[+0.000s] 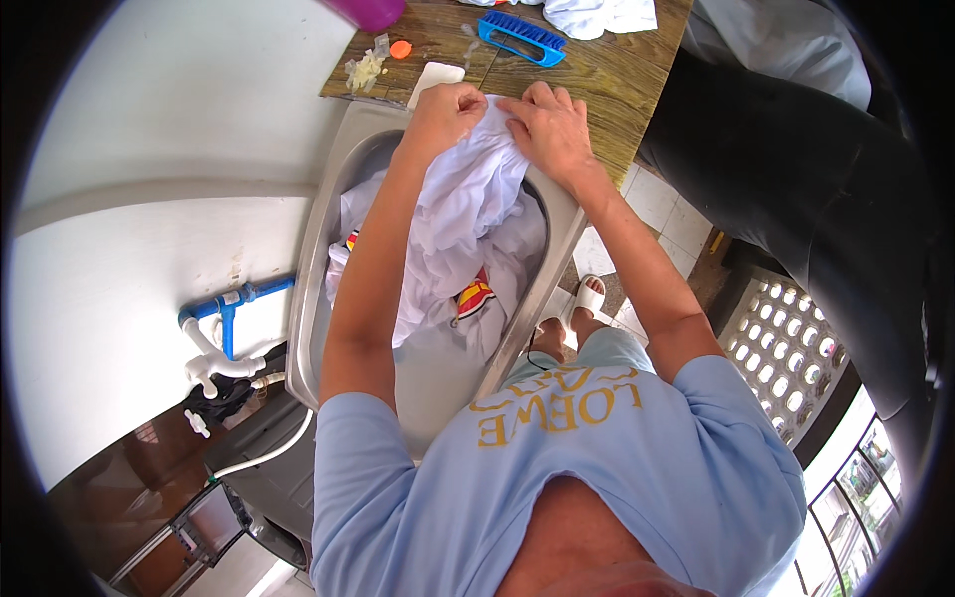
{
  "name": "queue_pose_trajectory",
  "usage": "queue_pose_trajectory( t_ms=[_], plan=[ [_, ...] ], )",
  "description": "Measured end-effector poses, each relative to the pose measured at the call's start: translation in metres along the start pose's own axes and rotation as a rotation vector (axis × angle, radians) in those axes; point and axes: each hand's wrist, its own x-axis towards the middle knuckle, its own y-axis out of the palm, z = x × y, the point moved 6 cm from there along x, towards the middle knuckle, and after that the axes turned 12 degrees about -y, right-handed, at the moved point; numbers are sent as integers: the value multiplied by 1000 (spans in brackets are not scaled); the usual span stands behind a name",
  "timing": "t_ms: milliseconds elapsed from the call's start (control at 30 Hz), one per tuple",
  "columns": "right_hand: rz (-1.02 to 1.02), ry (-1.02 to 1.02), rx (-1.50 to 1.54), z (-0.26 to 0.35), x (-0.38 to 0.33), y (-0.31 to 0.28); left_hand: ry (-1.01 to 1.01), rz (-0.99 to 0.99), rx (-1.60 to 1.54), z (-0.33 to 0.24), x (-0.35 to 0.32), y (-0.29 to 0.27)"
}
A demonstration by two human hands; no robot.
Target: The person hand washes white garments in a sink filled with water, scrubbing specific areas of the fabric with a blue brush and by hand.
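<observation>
A wet white garment (468, 189) is drawn up from the sink (567, 234) to its far edge. My left hand (448, 111) is closed on the upper end of the cloth, fingers curled into a fist. Beside it on the right, my right hand (549, 127) is bent over the same cloth, thumb against it and fingers curled; part of its grip is hidden. The rest of the white laundry lies bunched in the sink in cloudy water, with a red and yellow patch (476, 297) showing.
On the wooden counter (617, 99) beyond lie a blue scrub brush (521, 38), a white flat block (436, 80), an orange cap (400, 49), yellowish crumbs (366, 72) and more white cloth (602, 14). A white tap (211, 363) on blue pipes stands left of the sink.
</observation>
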Motion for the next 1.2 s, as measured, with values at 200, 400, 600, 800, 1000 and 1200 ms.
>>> queue_pose_trajectory(
  t_ms=[200, 400, 600, 800, 1000, 1200],
  plan=[
    [36, -9, 87, -5, 2, 1, -208, 155, -100, 10, 15, 1],
    [32, 7, 118, -11, 0, 4, -310, 186, -13, 0, 22, 3],
    [51, 21, 117, -13, -3, 5, -306, 214, -40, 2, 21, 3],
    [40, 14, 131, -13, -3, 6, -277, 218, -17, 5, 21, 4],
    [-12, -9, 85, -14, -4, 4, -256, 235, -82, 6, 20, 2],
    [62, 24, 114, -13, -3, 6, -250, 202, -46, 9, 21, 3]
  ],
)
